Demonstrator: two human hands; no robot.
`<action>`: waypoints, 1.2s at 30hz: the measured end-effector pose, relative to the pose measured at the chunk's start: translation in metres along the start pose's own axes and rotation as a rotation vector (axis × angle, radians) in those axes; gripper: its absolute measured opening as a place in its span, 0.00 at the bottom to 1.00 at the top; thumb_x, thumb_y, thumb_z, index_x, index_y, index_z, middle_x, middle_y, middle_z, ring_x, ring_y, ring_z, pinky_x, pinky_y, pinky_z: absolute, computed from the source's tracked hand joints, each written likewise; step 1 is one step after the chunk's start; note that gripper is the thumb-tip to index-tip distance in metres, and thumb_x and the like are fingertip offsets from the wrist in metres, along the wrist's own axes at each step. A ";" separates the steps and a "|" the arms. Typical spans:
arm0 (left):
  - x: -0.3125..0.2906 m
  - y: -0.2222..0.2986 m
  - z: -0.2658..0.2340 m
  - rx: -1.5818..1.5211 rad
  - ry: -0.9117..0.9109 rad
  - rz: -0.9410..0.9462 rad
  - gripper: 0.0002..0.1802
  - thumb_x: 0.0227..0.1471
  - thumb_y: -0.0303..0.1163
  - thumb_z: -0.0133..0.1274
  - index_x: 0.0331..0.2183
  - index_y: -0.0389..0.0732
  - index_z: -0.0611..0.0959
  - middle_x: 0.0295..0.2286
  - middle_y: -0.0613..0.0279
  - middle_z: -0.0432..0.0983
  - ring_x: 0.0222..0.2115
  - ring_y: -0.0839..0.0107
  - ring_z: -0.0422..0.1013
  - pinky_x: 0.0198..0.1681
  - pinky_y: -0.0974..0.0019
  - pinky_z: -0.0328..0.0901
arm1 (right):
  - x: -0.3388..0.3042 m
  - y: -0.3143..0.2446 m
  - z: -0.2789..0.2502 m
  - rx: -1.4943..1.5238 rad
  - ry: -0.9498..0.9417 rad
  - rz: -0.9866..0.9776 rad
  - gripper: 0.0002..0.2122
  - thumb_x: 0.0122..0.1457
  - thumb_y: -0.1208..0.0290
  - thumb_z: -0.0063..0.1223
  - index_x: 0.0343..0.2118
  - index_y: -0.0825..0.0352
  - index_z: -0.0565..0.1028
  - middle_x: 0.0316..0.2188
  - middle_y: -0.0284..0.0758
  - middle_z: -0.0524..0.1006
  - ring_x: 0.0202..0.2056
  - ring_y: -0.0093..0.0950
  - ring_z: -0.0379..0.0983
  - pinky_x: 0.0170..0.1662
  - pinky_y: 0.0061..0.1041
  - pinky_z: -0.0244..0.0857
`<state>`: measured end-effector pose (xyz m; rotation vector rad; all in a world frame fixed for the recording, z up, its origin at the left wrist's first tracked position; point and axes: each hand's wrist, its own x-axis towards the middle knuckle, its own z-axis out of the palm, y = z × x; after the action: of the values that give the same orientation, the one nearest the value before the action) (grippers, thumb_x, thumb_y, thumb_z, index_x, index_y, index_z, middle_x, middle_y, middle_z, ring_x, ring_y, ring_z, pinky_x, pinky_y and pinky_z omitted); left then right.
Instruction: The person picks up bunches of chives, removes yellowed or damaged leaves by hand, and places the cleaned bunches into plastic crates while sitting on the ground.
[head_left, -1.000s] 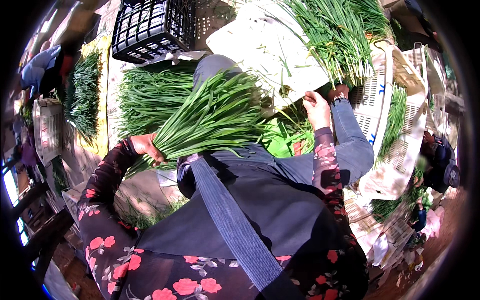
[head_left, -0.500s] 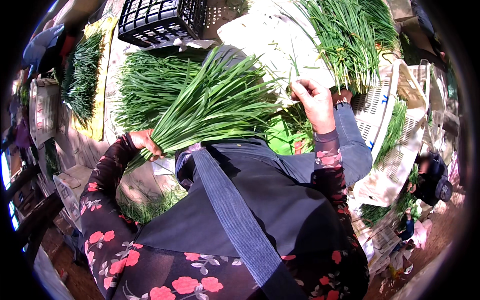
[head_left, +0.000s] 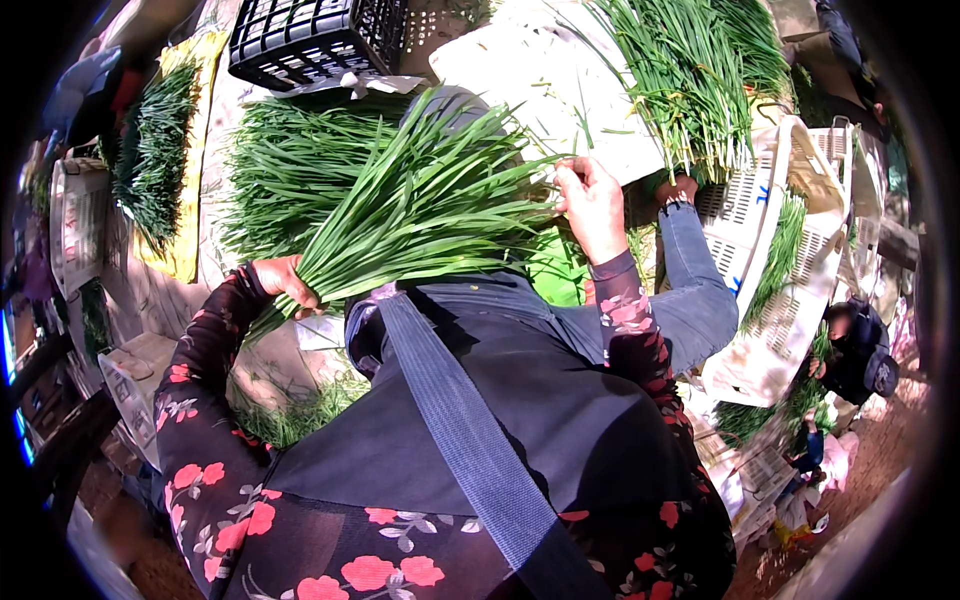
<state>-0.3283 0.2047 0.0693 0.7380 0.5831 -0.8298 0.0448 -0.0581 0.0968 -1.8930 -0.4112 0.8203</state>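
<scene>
My left hand is closed round the lower end of a thick bunch of garlic chives. The long flat leaves fan out up and to the right across my lap. At the bunch's right-hand tips, my right hand pinches a thin leaf end between thumb and forefinger. Just beyond the bunch, a wide pile of chives lies on the left. A bright green piece of plastic shows below my right hand.
A black crate stands at the far left-centre. White sheeting carries leaf scraps beside more chives. Cream crates stand at the right, near another person. Chives also lie on a yellow sack at the left.
My right hand has moved left to the bunch's leaf tips and now pinches there. The left hand keeps its hold on the bunch. The whole view has shifted slightly.
</scene>
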 end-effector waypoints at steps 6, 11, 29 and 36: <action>0.002 -0.001 0.001 -0.002 0.016 0.005 0.24 0.37 0.24 0.64 0.40 0.35 0.74 0.27 0.49 0.76 0.19 0.67 0.71 0.20 0.66 0.68 | -0.022 -0.001 -0.032 -0.082 -0.283 -0.091 0.09 0.55 0.71 0.54 0.35 0.71 0.77 0.26 0.32 0.77 0.27 0.18 0.72 0.30 0.16 0.65; 0.000 0.002 -0.001 -0.002 -0.022 0.014 0.25 0.38 0.24 0.64 0.41 0.34 0.73 0.28 0.46 0.75 0.20 0.66 0.71 0.22 0.65 0.68 | -0.023 0.010 -0.008 -0.378 -0.268 -0.412 0.06 0.50 0.75 0.55 0.31 0.71 0.76 0.24 0.39 0.76 0.26 0.31 0.74 0.31 0.25 0.66; 0.002 -0.004 0.001 -0.014 -0.042 0.051 0.21 0.38 0.28 0.63 0.37 0.33 0.75 0.25 0.51 0.74 0.16 0.64 0.71 0.17 0.66 0.65 | -0.017 0.024 -0.009 0.006 -0.373 0.204 0.09 0.53 0.69 0.56 0.31 0.71 0.76 0.23 0.28 0.75 0.23 0.14 0.66 0.26 0.14 0.60; 0.001 0.003 0.007 0.012 -0.010 0.027 0.21 0.37 0.29 0.64 0.36 0.33 0.76 0.25 0.51 0.74 0.17 0.63 0.71 0.18 0.65 0.65 | -0.015 0.040 0.008 0.162 -0.410 0.249 0.10 0.52 0.69 0.58 0.31 0.71 0.75 0.23 0.28 0.74 0.22 0.14 0.65 0.24 0.15 0.58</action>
<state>-0.3241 0.2002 0.0734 0.7511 0.5586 -0.8126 0.0257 -0.0796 0.0644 -1.6417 -0.3480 1.3770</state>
